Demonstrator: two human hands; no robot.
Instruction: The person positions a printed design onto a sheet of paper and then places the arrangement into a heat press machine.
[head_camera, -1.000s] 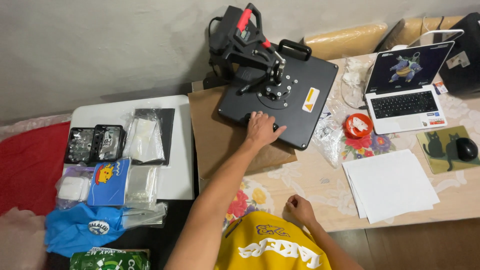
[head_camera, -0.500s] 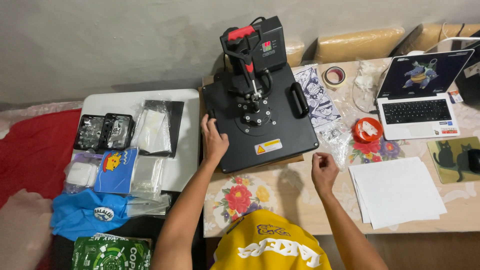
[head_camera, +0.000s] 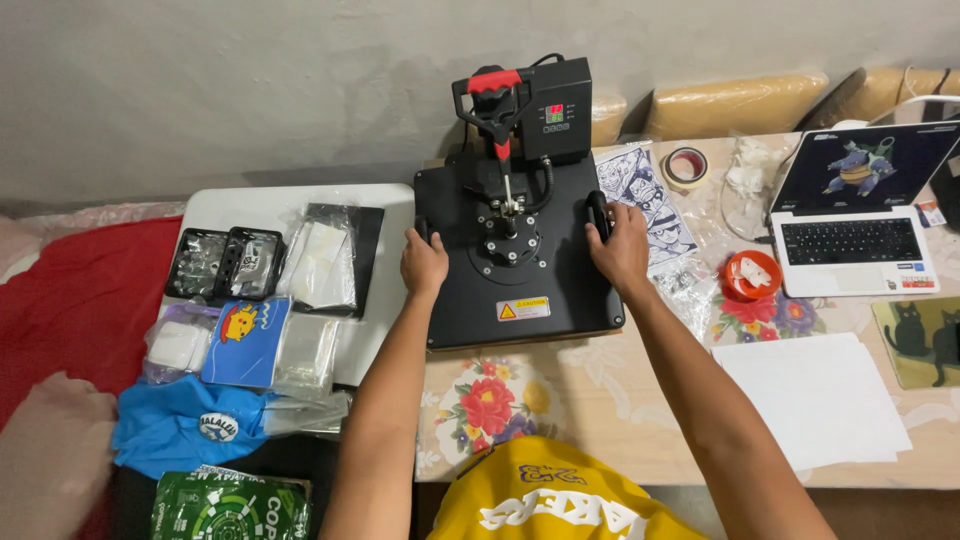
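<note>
One black heat press (head_camera: 515, 255), one laptop (head_camera: 858, 210), one tape roll (head_camera: 684, 166) and one paper stack (head_camera: 815, 400) lie in the head view. The left hand (head_camera: 423, 263) clasps the press's left edge and the right hand (head_camera: 620, 247) its right edge, fingers curled around a side handle. The press sits on a floral-clothed table (head_camera: 580, 400) against a grey wall (head_camera: 250, 90); the laptop, tape and paper lie right of the press.

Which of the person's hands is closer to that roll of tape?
Right. The right hand grips the press's right edge, just below-left of the tape; the left hand holds the far left edge.
</note>
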